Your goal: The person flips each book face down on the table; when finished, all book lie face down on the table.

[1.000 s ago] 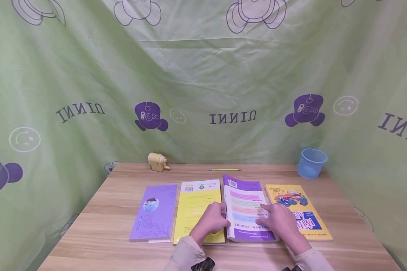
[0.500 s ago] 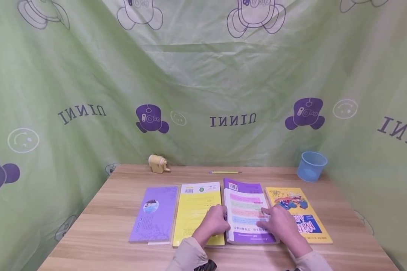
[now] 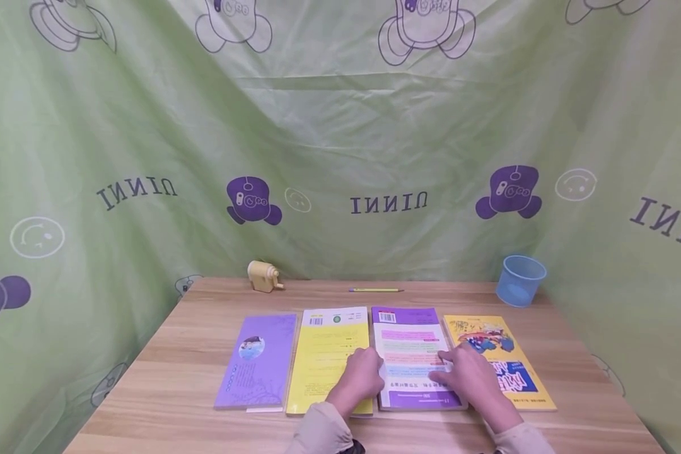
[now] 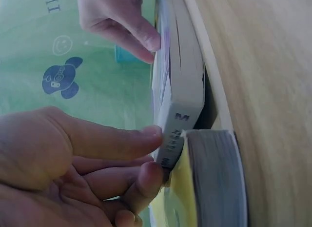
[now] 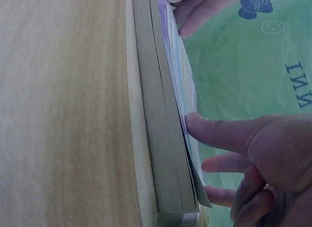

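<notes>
A purple-and-white book [image 3: 414, 362] lies back cover up among a row of books in the head view. My left hand [image 3: 359, 375] is at its spine, between it and the yellow book [image 3: 326, 359]. In the left wrist view my left thumb [image 4: 141, 141] lies against the spine's upper edge, with the fingers curled beside it; a dark gap shows under the spine side. My right hand [image 3: 473, 381] rests thumb and fingertip on the cover near the right edge. The right thumb [image 5: 209, 129] touches the cover in the right wrist view.
A lilac book [image 3: 258, 359] lies at the left end and an orange-yellow book [image 3: 499, 343] at the right end. Along the back of the wooden table [image 3: 164, 378] stand a cream pencil sharpener [image 3: 263, 276], a pencil [image 3: 376, 290] and a blue cup [image 3: 520, 280].
The purple-and-white book's raised spine side has come down and its top edge now lines up with the yellow book's. My left hand has lowered slightly with it; my right hand has barely moved.
</notes>
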The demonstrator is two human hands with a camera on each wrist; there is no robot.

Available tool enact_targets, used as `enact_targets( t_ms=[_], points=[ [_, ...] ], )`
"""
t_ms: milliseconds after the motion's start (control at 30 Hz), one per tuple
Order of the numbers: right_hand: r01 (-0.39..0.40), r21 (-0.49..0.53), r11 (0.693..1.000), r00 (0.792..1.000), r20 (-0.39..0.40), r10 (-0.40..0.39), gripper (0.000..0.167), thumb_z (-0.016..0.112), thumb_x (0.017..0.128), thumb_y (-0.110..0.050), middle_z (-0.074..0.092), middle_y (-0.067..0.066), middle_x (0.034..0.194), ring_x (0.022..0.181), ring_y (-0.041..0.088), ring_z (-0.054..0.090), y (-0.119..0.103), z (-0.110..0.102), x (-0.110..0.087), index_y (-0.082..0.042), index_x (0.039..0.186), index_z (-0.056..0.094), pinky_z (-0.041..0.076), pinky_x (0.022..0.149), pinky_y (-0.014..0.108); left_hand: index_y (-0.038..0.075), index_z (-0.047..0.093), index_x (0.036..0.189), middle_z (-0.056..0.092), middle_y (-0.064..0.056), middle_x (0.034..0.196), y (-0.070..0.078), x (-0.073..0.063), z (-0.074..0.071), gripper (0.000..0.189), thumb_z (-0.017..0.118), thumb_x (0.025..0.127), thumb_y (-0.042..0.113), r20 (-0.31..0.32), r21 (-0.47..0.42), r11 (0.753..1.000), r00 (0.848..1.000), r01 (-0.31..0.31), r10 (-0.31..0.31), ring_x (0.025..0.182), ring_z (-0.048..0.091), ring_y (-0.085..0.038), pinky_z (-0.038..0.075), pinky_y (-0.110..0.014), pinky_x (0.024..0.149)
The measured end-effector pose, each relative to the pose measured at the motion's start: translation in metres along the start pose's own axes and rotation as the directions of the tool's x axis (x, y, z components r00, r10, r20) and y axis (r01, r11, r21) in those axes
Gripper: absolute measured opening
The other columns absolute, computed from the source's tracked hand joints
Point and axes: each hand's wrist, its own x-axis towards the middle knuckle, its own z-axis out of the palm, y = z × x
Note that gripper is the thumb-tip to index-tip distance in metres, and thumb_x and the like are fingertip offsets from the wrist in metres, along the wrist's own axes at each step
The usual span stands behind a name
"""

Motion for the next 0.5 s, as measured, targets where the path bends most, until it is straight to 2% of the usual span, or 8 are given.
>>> enact_targets(
  t_ms=[100,200,367,500],
  points=[
    [-0.010,0.014,1.000,1.000,0.011,0.010,0.056,0.088,0.072,-0.037,0.057,0.008,0.088,0.074,0.018,0.047,-0.0007,0.0002,0.0006,-0.005,0.116,0.075,0.041,0.060,0.029,0.006,0.056,0.059,0.036,0.004,0.052,0.0017,-0.0012,0.0012,0.026,0.068,0.071,-0.014,-0.031,0.033,0.999,0.999,-0.021,0.022,0.052,0.041,-0.014,0.031,-0.023,0.049],
    [-0.017,0.015,1.000,1.000,0.018,0.017,0.056,0.088,0.072,-0.038,0.057,0.007,0.088,0.074,0.018,0.048,-0.0010,0.0002,0.0013,-0.005,0.116,0.075,0.041,0.060,0.029,0.004,0.062,0.064,0.044,0.001,0.053,0.0040,-0.0011,0.0025,0.020,0.069,0.069,-0.014,-0.052,0.065,0.998,0.999,-0.010,0.013,0.055,0.044,-0.016,0.035,-0.024,0.052],
    [-0.033,0.015,0.999,0.999,0.021,0.033,0.058,0.088,0.073,-0.038,0.064,0.011,0.093,0.077,0.019,0.053,0.0000,-0.0004,0.0020,-0.005,0.118,0.074,0.044,0.061,0.031,-0.002,0.074,0.082,0.063,-0.008,0.068,0.0089,0.0001,0.0043,0.017,0.072,0.069,-0.013,-0.083,0.092,0.995,0.996,0.039,-0.031,0.071,0.053,-0.024,0.047,-0.036,0.071],
    [-0.045,0.034,0.998,0.999,0.014,0.045,0.060,0.086,0.075,-0.037,0.068,0.015,0.097,0.075,0.020,0.054,0.0004,-0.0024,0.0014,-0.005,0.123,0.072,0.043,0.060,0.031,-0.004,0.076,0.088,0.068,-0.012,0.075,0.0100,0.0009,0.0053,0.021,0.074,0.069,-0.012,-0.109,0.105,0.993,0.993,0.056,-0.044,0.076,0.056,-0.027,0.049,-0.044,0.079]
  ],
)
